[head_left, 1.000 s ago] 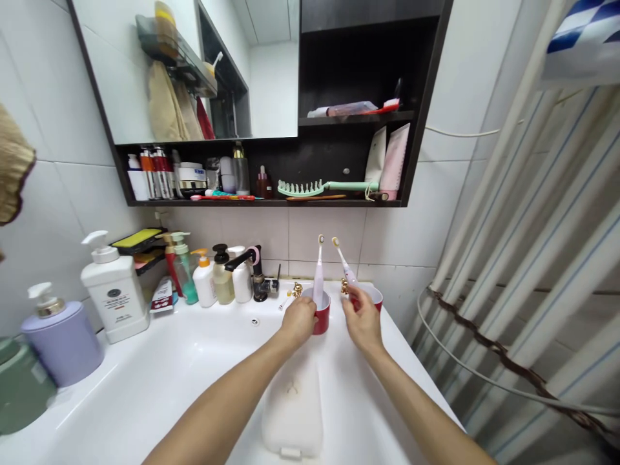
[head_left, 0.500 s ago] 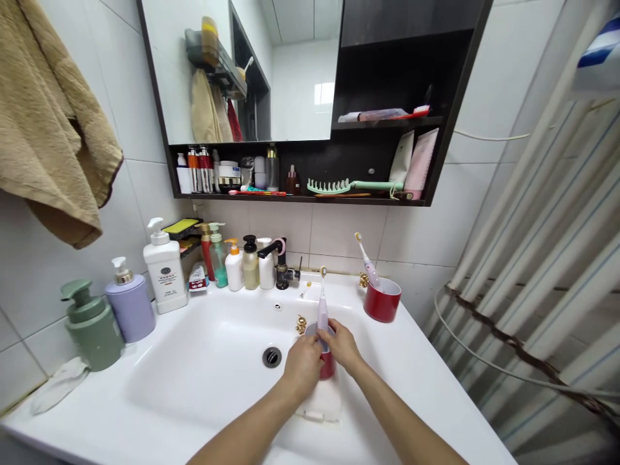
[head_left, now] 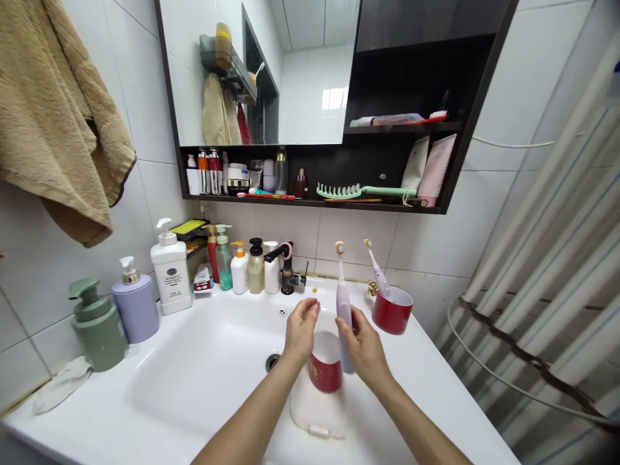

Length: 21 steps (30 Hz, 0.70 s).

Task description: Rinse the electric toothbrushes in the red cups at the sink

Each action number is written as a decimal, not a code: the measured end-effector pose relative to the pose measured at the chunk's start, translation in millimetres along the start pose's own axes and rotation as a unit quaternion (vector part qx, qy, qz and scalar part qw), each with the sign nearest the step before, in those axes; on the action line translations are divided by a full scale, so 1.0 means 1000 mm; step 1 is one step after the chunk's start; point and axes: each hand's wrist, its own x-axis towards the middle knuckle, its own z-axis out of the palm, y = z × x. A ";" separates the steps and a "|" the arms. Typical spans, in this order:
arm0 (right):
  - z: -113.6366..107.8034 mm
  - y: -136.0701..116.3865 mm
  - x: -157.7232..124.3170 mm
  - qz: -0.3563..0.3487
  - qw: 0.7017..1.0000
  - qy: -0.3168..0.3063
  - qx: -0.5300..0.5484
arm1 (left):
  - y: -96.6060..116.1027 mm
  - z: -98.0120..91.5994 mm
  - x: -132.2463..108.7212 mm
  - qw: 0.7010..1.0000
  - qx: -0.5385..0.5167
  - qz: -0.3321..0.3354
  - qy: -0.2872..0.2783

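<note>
A pale pink electric toothbrush (head_left: 343,303) with a yellow-and-white head stands nearly upright in my right hand (head_left: 365,342), its fingers closed round the handle. Just left of it is a red cup (head_left: 327,376) with a white inside, upright on a pale, flat rectangular piece (head_left: 312,410) in the sink. My left hand (head_left: 301,329) is raised at the cup's left rim, fingers loosely curved with nothing visible in them; it hides that side of the cup. Farther right, a second red cup (head_left: 393,318) holds another toothbrush (head_left: 380,276).
The white sink (head_left: 194,361) has a drain (head_left: 272,361) left of my arm and a black faucet (head_left: 287,271) behind. Several pump bottles (head_left: 240,270) line the left and back edges. Overhead is a dark cabinet (head_left: 378,155); pipes (head_left: 527,271) run at right.
My right hand has lifted the toothbrush out of the red cup and moved it right. My left hand has come away from the brush and cup front, its fingers loosening. The view has shifted slightly.
</note>
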 end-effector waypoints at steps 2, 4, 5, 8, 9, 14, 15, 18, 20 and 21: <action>-0.002 -0.003 -0.012 0.013 1.000 -0.027 0.005 | 0.005 0.004 0.004 0.991 -0.118 -0.056 -0.030; 0.000 -0.001 -0.025 0.035 0.997 -0.068 0.029 | 0.003 0.007 0.005 0.974 -0.185 -0.113 -0.060; 0.001 0.000 -0.030 0.048 0.993 -0.093 0.046 | 0.001 0.007 0.004 0.968 -0.200 -0.137 -0.063; 0.006 0.004 -0.040 0.111 0.968 -0.195 0.114 | -0.008 0.003 0.003 0.955 -0.225 -0.189 -0.035; 0.007 0.005 -0.041 0.139 0.955 -0.227 0.134 | -0.010 0.001 0.003 0.951 -0.235 -0.199 -0.022; 0.010 0.009 -0.041 0.164 0.957 -0.216 0.101 | -0.016 0.000 0.006 0.939 -0.262 -0.220 0.029; 0.010 0.010 -0.041 0.156 0.964 -0.201 0.081 | -0.016 0.001 0.007 0.939 -0.263 -0.221 0.037; 0.012 0.009 -0.041 0.181 0.955 -0.209 0.103 | -0.016 0.003 0.007 0.935 -0.266 -0.225 0.057; 0.013 0.006 -0.042 0.221 0.931 -0.242 0.162 | -0.015 0.003 0.007 0.932 -0.268 -0.234 0.067; 0.013 0.005 -0.043 0.234 0.922 -0.252 0.180 | -0.015 0.003 0.006 0.930 -0.269 -0.239 0.072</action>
